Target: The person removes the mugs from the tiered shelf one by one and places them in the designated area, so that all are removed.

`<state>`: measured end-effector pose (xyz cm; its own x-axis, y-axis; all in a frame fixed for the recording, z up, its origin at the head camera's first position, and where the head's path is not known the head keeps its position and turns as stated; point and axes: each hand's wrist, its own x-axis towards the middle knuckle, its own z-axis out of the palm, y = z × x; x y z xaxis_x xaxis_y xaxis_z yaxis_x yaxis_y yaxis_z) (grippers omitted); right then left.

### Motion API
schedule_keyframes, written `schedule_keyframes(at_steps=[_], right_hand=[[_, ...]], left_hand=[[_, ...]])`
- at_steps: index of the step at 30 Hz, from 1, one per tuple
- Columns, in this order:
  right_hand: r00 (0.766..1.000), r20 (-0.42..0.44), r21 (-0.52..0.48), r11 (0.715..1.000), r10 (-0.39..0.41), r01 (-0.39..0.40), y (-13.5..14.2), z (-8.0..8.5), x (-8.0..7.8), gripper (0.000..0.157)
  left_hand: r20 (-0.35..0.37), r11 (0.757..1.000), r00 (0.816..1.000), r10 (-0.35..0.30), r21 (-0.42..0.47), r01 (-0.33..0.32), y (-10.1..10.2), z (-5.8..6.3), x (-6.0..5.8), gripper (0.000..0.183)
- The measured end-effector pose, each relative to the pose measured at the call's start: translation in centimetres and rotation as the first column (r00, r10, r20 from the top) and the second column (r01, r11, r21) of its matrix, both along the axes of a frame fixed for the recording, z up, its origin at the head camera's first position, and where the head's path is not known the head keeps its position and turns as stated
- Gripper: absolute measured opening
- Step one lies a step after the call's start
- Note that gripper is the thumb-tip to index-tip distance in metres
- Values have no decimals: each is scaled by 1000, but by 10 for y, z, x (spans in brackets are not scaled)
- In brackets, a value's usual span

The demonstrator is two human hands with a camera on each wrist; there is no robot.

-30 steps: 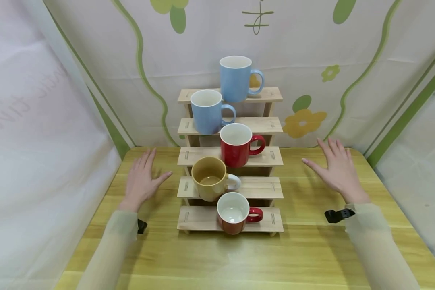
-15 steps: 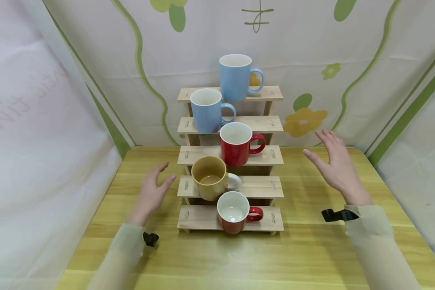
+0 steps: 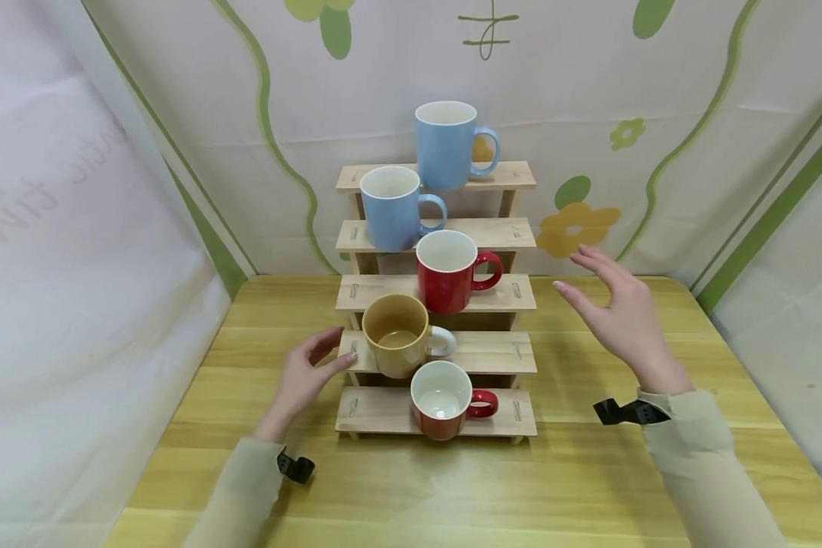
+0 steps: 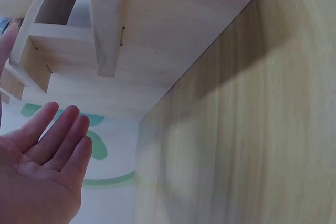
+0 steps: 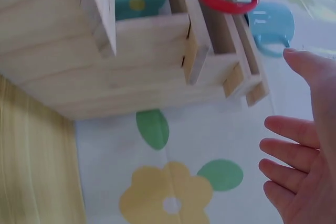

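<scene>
A stepped wooden rack (image 3: 479,354) holds one mug on each step. From the top come a light blue mug (image 3: 445,152), a second blue mug (image 3: 389,213), a red mug (image 3: 444,281), a tan mug (image 3: 392,346) with a white handle and a reddish-brown mug (image 3: 438,426) with a red handle. My left hand (image 3: 304,377) is at the rack's left edge by the tan mug's step, thumb and fingers spread apart; whether it touches the wood I cannot tell. To the right of the rack, my right hand (image 3: 619,316) hovers above the table with fingers extended, holding nothing.
The rack stands on a wood-grain table (image 3: 425,495). Behind it hangs a white cloth (image 3: 657,190) printed with flowers and green lines, and similar cloth closes off both sides. A black strap (image 3: 630,412) sits on each wrist.
My left hand has moved right, from the table to the rack's left edge. My right hand has lifted and shifted slightly left towards the rack. The mugs stay put.
</scene>
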<state>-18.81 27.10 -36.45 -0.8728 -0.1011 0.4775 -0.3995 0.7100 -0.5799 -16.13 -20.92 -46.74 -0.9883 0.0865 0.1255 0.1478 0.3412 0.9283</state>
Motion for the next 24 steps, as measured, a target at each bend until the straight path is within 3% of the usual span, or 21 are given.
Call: schedule_keyframes(at_steps=[6, 12, 20, 24], right_hand=[[996, -69, -26, 998, 50, -52, -14, 7, -4, 49], [988, -117, -61, 992, 100, -107, -27, 25, -12, 45], [986, -85, -115, 982, 143, -153, -46, 49, -30, 44], [991, -26, -171, 976, 134, -136, -51, 57, -44, 47]], left_hand=[[35, 999, 999, 28, 34, -29, 3, -3, 1, 64], [28, 997, 999, 29, 74, -31, 5, -5, 0, 61], [7, 990, 1000, 29, 135, -30, 5, -10, -1, 55], [14, 988, 1000, 28, 149, -29, 6, -12, -2, 52]])
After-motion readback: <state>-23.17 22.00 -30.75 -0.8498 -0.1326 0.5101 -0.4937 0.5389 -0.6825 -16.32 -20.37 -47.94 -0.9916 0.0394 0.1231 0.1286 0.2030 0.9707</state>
